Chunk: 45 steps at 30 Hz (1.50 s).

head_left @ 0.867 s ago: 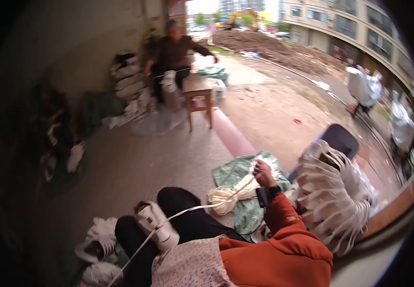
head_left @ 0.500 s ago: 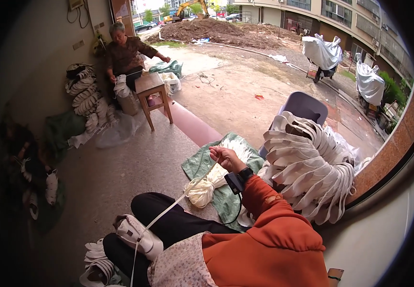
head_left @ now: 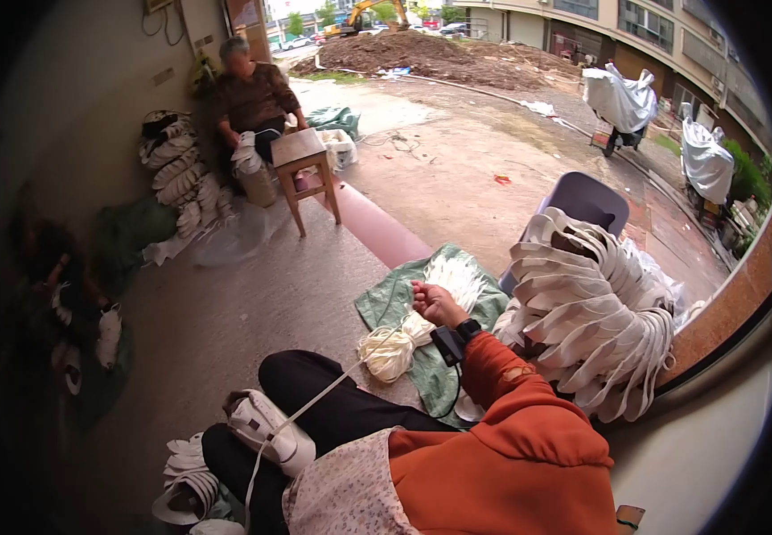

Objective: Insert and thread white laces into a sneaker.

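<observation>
**Across the centre of the frame, a flat cream lace (head_left: 319, 396) ran in a long slant**

Right of centre, the right hand (head_left: 439, 306) had its fingers curled, pinching the lace near its upper end. The left hand was out of view, so its state could not be told. The lace crossed a white low-cut shoe (head_left: 275, 437), which lay over the black-trousered legs (head_left: 315, 379) at lower left of centre, then trailed to the lower edge.

Just below the right hand, a tied cream cord bundle (head_left: 388, 355) rested on a crumpled green woven cloth (head_left: 435, 379). At right stood a curved stack of white shoe pieces (head_left: 582, 312), in front of a purple-grey plastic bin (head_left: 587, 198). At upper left, 1 seated co-worker (head_left: 257, 98) was beside a square-topped wooden stool (head_left: 299, 148); 2 silver-covered vehicles (head_left: 622, 98) stood at upper right.
</observation>
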Each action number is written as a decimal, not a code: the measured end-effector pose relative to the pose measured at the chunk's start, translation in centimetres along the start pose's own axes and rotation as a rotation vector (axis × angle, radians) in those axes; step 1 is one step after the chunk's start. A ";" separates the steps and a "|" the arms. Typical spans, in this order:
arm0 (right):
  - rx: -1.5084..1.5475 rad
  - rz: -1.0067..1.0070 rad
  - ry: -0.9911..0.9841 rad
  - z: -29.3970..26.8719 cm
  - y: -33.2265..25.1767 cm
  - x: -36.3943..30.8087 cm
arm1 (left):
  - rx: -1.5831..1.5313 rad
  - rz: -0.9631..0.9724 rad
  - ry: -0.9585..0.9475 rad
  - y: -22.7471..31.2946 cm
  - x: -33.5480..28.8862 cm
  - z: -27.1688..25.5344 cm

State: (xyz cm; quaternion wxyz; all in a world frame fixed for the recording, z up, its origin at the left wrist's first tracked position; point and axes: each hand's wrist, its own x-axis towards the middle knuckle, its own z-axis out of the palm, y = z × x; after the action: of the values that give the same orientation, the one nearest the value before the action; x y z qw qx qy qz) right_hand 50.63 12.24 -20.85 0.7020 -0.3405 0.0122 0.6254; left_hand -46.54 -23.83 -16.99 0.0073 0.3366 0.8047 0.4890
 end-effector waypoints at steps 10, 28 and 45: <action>-0.227 -0.204 -0.025 -4.4 -3.8 1.4 | -0.244 0.231 -0.626 27.9 -8.8 22.5; -1.399 -0.621 -0.959 14.3 17.8 -9.2 | -0.321 0.597 -0.922 38.5 -19.4 35.7; -1.748 -0.849 -1.279 15.8 22.2 -13.1 | -0.172 0.561 -0.856 38.1 -20.7 36.7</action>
State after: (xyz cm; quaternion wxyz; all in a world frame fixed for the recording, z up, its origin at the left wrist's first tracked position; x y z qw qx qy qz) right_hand 21.67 8.36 -13.15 0.2592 -0.3078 -0.8949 0.1929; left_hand 2.37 4.71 -12.51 0.2318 0.7076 0.5654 0.3549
